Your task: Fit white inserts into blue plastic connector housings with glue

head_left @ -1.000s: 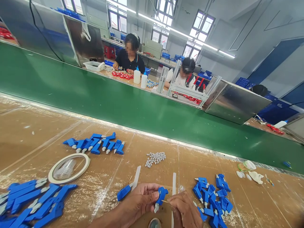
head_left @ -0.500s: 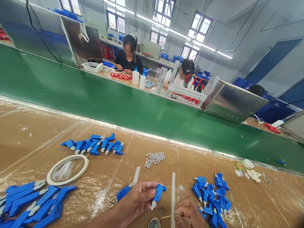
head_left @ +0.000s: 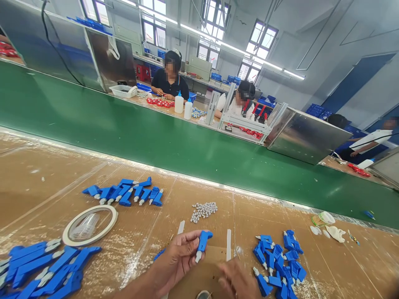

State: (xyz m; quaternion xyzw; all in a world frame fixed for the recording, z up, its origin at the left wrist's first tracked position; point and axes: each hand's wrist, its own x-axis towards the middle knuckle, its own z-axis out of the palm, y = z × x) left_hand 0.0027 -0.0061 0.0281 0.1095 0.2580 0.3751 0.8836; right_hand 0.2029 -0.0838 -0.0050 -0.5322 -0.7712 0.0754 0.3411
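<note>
My left hand (head_left: 179,257) is closed around a blue plastic part (head_left: 204,241) with a pale grey tip, held at a tilt above the table. My right hand (head_left: 238,278) is smeared by motion at the bottom, and whatever is in its fingers cannot be made out. Just left of it, a small round container (head_left: 204,295) is cut off by the lower edge. Two white strips, one on the left (head_left: 181,226) and one on the right (head_left: 228,244), lie beyond my hands. Another blue piece (head_left: 158,254) is mostly hidden behind my left hand.
Blue parts lie in groups at left (head_left: 46,265), far left (head_left: 124,191) and right (head_left: 280,261). Small grey pieces (head_left: 204,211) form a pile. A tape roll (head_left: 67,238) surrounds clear plastic. Beyond a green belt (head_left: 187,145), co-workers (head_left: 171,85) sit among red parts and bottles (head_left: 178,103).
My right hand has moved slightly left and down, blurring. My left hand, still holding the blue part, has risen a little. A person in white has come into view at far right.
</note>
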